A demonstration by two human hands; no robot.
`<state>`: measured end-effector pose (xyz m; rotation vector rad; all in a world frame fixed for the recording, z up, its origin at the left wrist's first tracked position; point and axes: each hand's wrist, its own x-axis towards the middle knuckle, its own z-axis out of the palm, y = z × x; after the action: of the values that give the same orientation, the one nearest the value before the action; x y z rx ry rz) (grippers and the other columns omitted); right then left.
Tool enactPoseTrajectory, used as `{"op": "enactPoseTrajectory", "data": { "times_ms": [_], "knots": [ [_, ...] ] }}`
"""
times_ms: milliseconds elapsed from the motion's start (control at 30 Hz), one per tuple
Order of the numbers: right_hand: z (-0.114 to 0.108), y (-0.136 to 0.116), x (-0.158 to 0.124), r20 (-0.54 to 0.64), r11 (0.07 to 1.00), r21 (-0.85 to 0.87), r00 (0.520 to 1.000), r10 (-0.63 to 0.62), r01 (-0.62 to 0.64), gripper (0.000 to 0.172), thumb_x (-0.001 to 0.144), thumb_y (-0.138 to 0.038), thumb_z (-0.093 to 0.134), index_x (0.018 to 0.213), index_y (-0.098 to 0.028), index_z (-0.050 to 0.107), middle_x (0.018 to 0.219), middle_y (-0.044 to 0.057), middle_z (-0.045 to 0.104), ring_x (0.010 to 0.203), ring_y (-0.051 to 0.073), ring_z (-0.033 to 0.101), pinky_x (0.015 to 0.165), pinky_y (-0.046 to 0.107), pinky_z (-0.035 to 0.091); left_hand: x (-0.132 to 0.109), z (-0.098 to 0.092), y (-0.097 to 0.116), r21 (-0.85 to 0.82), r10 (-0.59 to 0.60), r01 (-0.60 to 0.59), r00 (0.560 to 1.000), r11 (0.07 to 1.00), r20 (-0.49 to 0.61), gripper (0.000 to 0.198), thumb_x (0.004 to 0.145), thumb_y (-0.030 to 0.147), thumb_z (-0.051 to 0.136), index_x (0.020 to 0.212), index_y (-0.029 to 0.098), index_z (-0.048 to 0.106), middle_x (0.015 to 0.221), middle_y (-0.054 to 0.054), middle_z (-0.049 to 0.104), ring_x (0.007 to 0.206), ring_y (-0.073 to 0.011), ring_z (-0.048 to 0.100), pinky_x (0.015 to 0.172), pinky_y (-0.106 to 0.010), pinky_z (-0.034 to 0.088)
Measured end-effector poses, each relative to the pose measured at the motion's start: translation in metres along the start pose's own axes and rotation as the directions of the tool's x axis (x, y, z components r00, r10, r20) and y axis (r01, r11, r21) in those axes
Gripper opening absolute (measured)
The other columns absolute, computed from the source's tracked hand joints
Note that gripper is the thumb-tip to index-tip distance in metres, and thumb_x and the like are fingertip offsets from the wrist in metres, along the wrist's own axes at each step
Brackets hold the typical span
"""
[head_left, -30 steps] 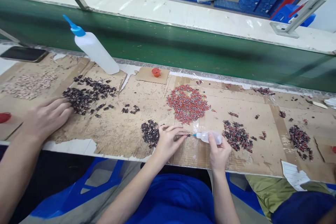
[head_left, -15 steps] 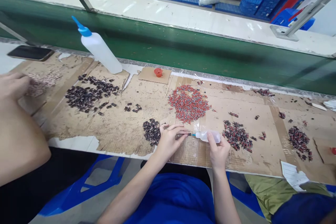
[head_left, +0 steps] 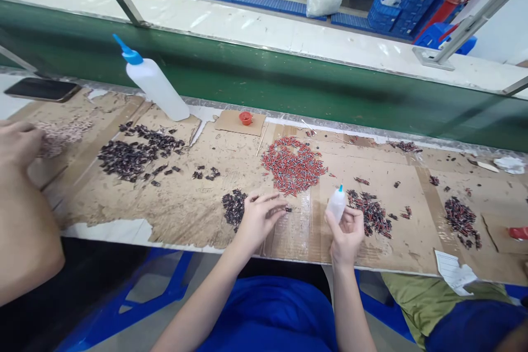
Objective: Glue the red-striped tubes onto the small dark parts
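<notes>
Between the thumb and fingertips of my left hand (head_left: 264,217) is a small black part (head_left: 288,209), too small to make out fully. Beside that hand, partly behind it, lies a pile of black parts (head_left: 234,208). My right hand (head_left: 346,234) grips a small translucent squeeze bottle (head_left: 336,204) with a blue tip, held nearly upright with the tip pointing up. Right of it sits a pile of black-and-red pieces (head_left: 371,213). Beyond both hands spreads a round heap of small red pieces (head_left: 293,166) on the cardboard (head_left: 206,198).
A large white bottle (head_left: 159,88) with a blue nozzle leans at the back left, near a phone (head_left: 41,89). Another person's hand (head_left: 18,143) works at far left by pale pieces (head_left: 61,135). A red cap (head_left: 246,118) rests on a cardboard square. More black-and-red pieces (head_left: 462,221) lie right.
The small bottle has swung from lying sideways, its tip at the black part, to nearly upright and away from it. My left hand still pinches the part. The camera view has shifted slightly.
</notes>
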<state>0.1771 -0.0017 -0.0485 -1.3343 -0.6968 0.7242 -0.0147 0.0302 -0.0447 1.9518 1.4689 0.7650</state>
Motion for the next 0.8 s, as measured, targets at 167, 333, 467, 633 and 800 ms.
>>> {"op": "enactPoseTrajectory", "data": {
  "times_ms": [167,333,467,633,800],
  "knots": [
    [0.008,0.005,0.001,0.043,0.999,-0.024,0.998,0.049,-0.048,0.055,0.053,-0.027,0.085,0.084,-0.024,0.039,0.087,0.001,0.067,0.09,0.02,0.069,0.084,0.036,0.052,0.011,0.0,0.002,0.059,0.029,-0.024,0.996,0.998,-0.083,0.009,0.084,0.025,0.066,0.092,0.025,0.072,0.096,-0.003,0.076,0.097,-0.0224,0.066,0.087,-0.04,0.044],
    [0.01,0.004,-0.003,0.054,0.993,-0.097,0.997,-0.063,0.068,0.06,0.056,-0.026,0.084,0.096,-0.025,0.04,0.105,0.007,0.066,0.104,0.023,0.066,0.092,0.043,0.051,0.023,0.006,0.021,0.27,0.002,0.028,0.994,0.962,-0.112,0.009,0.086,0.025,0.064,0.091,0.022,0.071,0.091,-0.005,0.072,0.091,-0.0238,0.061,0.076,-0.036,0.043],
    [0.002,-0.005,-0.02,-0.03,0.904,-0.215,0.923,-0.384,0.37,0.058,0.065,-0.023,0.079,0.11,-0.022,0.043,0.114,0.011,0.061,0.11,0.024,0.062,0.093,0.046,0.051,0.025,0.008,0.024,0.389,0.01,0.011,0.999,0.921,-0.05,0.014,0.089,0.019,0.057,0.089,0.022,0.071,0.087,-0.006,0.069,0.087,-0.0243,0.058,0.072,-0.035,0.041],
    [-0.006,-0.006,-0.053,0.056,0.816,-0.272,0.855,-0.516,0.51,0.03,0.074,-0.015,0.072,0.097,-0.021,0.054,0.085,0.003,0.065,0.079,0.017,0.066,0.07,0.034,0.057,0.022,0.006,0.015,0.324,0.062,-0.03,0.994,0.946,-0.088,0.024,0.09,0.013,0.051,0.104,0.021,0.069,0.092,-0.008,0.067,0.087,-0.0237,0.057,0.073,-0.035,0.043],
    [0.017,-0.008,-0.068,0.17,0.992,-0.121,0.984,0.043,-0.023,0.03,0.079,-0.029,0.069,0.104,-0.018,0.061,0.09,0.008,0.071,0.078,0.017,0.068,0.068,0.031,0.058,0.006,0.0,0.027,-0.261,0.14,-0.169,0.982,0.95,-0.125,0.02,0.09,0.015,0.053,0.092,0.02,0.072,0.091,-0.007,0.07,0.087,-0.0195,0.063,0.08,-0.032,0.049]
  ]
}}
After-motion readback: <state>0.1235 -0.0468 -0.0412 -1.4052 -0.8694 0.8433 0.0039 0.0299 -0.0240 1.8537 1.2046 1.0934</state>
